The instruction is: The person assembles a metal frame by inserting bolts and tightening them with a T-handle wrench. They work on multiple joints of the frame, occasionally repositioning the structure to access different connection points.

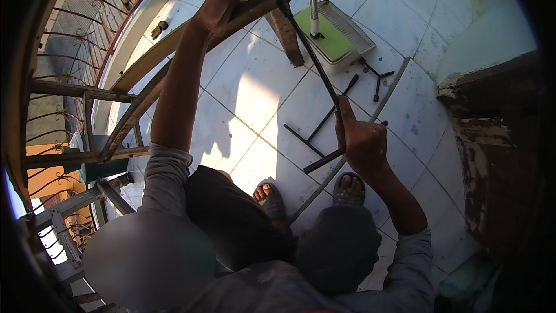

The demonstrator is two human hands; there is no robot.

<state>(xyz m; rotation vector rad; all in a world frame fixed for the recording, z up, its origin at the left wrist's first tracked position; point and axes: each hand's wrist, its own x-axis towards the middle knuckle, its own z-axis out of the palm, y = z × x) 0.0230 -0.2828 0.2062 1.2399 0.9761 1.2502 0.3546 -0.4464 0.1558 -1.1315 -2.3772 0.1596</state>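
My right hand is closed round a black T-handle wrench, gripping it where the shaft meets the crossbar. The shaft slants up and left, its far end against the end of a curved wooden rail. That rail belongs to a worn wooden frame, possibly furniture, on my left. At the upper edge my left hand grips this frame near the joint; some of its fingers are hidden. A second T-handle wrench lies on the floor beyond my right hand, and beside it is a three-armed Y-shaped wrench.
A green-and-grey dustpan-like tray with an upright metal pole stands at the back. Metal railing runs along the far left. A dark, peeling wooden piece is on the right. My sandalled feet rest on white floor tiles.
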